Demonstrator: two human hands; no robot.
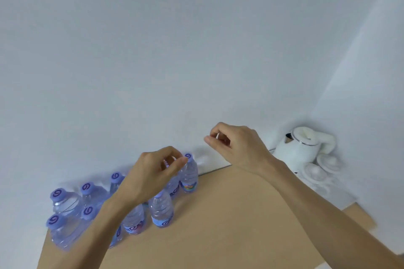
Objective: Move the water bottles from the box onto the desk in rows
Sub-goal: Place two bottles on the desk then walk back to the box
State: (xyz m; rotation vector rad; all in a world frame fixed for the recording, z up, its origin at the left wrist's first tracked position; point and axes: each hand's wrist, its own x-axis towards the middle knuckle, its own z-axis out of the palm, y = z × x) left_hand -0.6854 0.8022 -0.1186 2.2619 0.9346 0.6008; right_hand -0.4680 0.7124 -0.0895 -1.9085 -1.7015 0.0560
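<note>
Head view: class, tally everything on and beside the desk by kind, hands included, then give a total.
Water bottles: 10 in view; the left arm may hide more
Kettle: 1
White cups: 2, blurred
Hands: 2, left hand and right hand
Total: 15

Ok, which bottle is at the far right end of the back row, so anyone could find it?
Start at the white electric kettle in the wall corner and follow the wall leftward along the tan desk. The first clear plastic bottle with a purple cap you reach is it, beside the left hand; no bottle stands to its right.
</note>
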